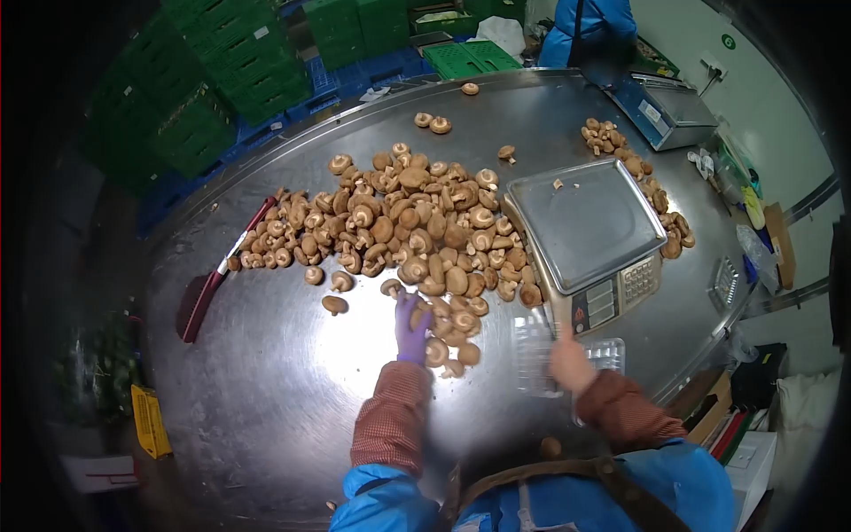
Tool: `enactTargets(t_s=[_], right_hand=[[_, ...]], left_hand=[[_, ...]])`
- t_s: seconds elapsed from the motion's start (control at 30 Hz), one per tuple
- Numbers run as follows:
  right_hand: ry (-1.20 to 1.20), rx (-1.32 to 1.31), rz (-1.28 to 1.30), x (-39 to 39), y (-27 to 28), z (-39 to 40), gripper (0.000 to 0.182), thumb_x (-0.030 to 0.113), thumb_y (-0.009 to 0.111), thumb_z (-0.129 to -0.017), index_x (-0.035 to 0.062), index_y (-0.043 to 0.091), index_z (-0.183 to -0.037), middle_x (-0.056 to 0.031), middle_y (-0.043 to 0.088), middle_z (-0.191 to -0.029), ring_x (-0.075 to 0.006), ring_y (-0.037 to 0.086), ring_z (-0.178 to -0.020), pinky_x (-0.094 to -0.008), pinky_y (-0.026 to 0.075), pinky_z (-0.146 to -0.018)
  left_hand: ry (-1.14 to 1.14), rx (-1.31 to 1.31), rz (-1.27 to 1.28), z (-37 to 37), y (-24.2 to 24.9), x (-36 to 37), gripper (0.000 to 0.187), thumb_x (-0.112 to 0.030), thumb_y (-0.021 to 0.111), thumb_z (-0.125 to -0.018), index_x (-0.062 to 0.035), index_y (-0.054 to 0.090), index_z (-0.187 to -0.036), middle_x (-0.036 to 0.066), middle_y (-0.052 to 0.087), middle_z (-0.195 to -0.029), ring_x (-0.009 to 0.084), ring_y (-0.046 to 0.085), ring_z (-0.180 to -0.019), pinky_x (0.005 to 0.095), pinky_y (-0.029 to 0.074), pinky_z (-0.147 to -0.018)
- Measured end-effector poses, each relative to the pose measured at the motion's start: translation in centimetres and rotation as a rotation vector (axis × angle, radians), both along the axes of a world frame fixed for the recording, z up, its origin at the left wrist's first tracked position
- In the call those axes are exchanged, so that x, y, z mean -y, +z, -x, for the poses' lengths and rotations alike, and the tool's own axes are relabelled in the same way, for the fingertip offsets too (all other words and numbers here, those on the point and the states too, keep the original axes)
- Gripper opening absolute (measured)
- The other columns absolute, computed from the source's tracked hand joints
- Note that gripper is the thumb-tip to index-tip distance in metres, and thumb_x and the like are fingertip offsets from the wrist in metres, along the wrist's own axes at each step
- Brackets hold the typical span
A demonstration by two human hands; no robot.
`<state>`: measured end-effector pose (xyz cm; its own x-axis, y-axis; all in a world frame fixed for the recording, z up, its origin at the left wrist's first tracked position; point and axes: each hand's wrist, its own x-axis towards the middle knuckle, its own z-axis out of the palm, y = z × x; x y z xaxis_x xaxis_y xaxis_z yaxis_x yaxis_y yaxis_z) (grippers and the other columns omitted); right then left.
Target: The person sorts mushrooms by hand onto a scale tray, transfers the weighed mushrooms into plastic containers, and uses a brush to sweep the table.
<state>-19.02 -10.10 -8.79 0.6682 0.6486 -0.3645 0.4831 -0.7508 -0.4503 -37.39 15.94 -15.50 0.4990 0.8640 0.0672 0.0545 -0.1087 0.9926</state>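
My left hand [411, 328], in a purple glove, is at the near edge of a heap of brown shiitake mushrooms [412, 217]. Its fingers curl around one mushroom [420, 316], with others touching the hand. My right hand [570, 362] is smeared by motion, just in front of the scale [589, 226]. Beside and partly under it are clear plastic trays [537, 359] on the steel table. Blur hides its fingers and whether anything is in them. A few loose mushrooms [334, 304] lie left of my left hand.
A red-handled brush [202, 297] lies left of the heap. More mushrooms [672, 232] sit behind the scale, near a second scale [665, 111]. A person in blue [589, 31] stands at the far end. Green crates [222, 58] are stacked beyond the steel table [266, 399].
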Motion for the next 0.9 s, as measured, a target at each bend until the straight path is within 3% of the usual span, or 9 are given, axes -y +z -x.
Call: enactTargets(t_s=[0.1,0.17,0.3,0.5,0.6,0.67,0.7,0.83,0.9], right_hand=[[-0.091,0.028,-0.209,-5.3,-4.1,2.4,0.047,0.001,0.043,-0.083,-0.0049,0.026,-0.127,-0.0156,0.056,-0.068,-0.0305,0.059,-0.069,-0.0371,0.048,-0.065],[-0.177,-0.182,-0.628,-7.6,-5.4,2.2,0.042,0.000,0.038,-0.087,-0.0023,0.027,-0.127,-0.0098,0.055,-0.073,-0.0211,0.057,-0.069,-0.0307,0.047,-0.066],[-0.159,-0.365,-0.820,-11.9,-7.4,0.5,0.039,0.000,0.035,-0.090,0.0041,0.029,-0.129,-0.0066,0.055,-0.086,-0.0123,0.051,-0.069,-0.0269,0.044,-0.065],[-0.329,-0.795,-0.697,-14.0,-6.4,-0.3,0.040,0.002,0.033,-0.092,0.0064,0.027,-0.131,-0.0047,0.052,-0.078,-0.0076,0.042,-0.052,-0.0209,0.037,-0.046],[-0.349,-0.925,-0.690,-13.5,-6.7,-0.3,0.040,0.004,0.033,-0.092,0.0068,0.026,-0.131,-0.0034,0.050,-0.070,-0.0091,0.039,-0.041,-0.0230,0.033,-0.036],[-0.373,-1.031,-0.701,-12.2,-5.5,0.2,0.040,0.004,0.035,-0.092,0.0066,0.027,-0.131,-0.0035,0.051,-0.070,-0.0087,0.040,-0.042,-0.0227,0.034,-0.036],[-0.367,-1.083,-0.714,-11.4,-4.8,0.3,0.040,0.004,0.036,-0.091,0.0063,0.027,-0.130,-0.0042,0.055,-0.075,-0.0079,0.041,-0.042,-0.0210,0.033,-0.035],[-0.325,-1.147,-0.830,-10.0,-3.7,0.4,0.041,0.004,0.037,-0.090,0.0070,0.031,-0.130,-0.0046,0.060,-0.086,-0.0056,0.041,-0.043,-0.0176,0.032,-0.033],[-0.341,-1.148,-0.839,-10.2,-1.6,-0.3,0.039,0.004,0.035,-0.091,0.0066,0.032,-0.130,-0.0035,0.057,-0.080,-0.0059,0.040,-0.042,-0.0186,0.031,-0.033]], left_hand=[[-0.025,-0.040,-0.085,-1.2,0.4,1.2,0.049,-0.011,0.058,-0.080,-0.0061,0.048,-0.128,0.016,0.030,-0.141,0.0280,0.027,-0.132,0.0379,0.024,-0.107],[-0.008,0.032,-0.016,-1.8,0.0,0.2,0.049,-0.012,0.055,-0.082,-0.0044,0.045,-0.129,0.015,0.029,-0.141,0.0270,0.025,-0.133,0.0366,0.022,-0.108],[-0.108,0.029,0.074,-3.0,-0.2,-1.5,0.046,-0.017,0.050,-0.086,-0.0040,0.044,-0.129,0.018,0.029,-0.141,0.0293,0.027,-0.132,0.0366,0.023,-0.107],[-0.184,0.115,0.214,-3.3,-2.2,-0.9,0.045,-0.017,0.048,-0.088,-0.0038,0.041,-0.130,0.016,0.033,-0.139,0.0274,0.027,-0.131,0.0357,0.022,-0.107],[-0.177,0.232,0.474,-3.5,2.6,0.8,0.050,-0.015,0.046,-0.086,-0.0017,0.035,-0.134,0.013,0.039,-0.134,0.0234,0.039,-0.122,0.0327,0.031,-0.102],[-0.239,0.062,0.247,-2.8,2.0,1.0,0.051,-0.013,0.051,-0.085,-0.0038,0.037,-0.133,0.013,0.040,-0.134,0.0260,0.036,-0.125,0.0349,0.027,-0.104],[-0.245,0.130,0.419,-2.6,1.7,1.1,0.053,-0.012,0.055,-0.083,-0.0040,0.037,-0.133,0.014,0.040,-0.133,0.0264,0.038,-0.122,0.0348,0.029,-0.103],[-0.251,0.138,0.381,-2.5,8.0,3.5,0.061,-0.015,0.061,-0.079,-0.0037,0.036,-0.134,0.016,0.036,-0.136,0.0279,0.035,-0.125,0.0357,0.027,-0.104],[-0.311,0.041,-0.035,-2.9,9.1,4.2,0.074,-0.012,0.067,-0.073,-0.0028,0.031,-0.136,0.014,0.035,-0.136,0.0252,0.033,-0.127,0.0332,0.025,-0.106]])
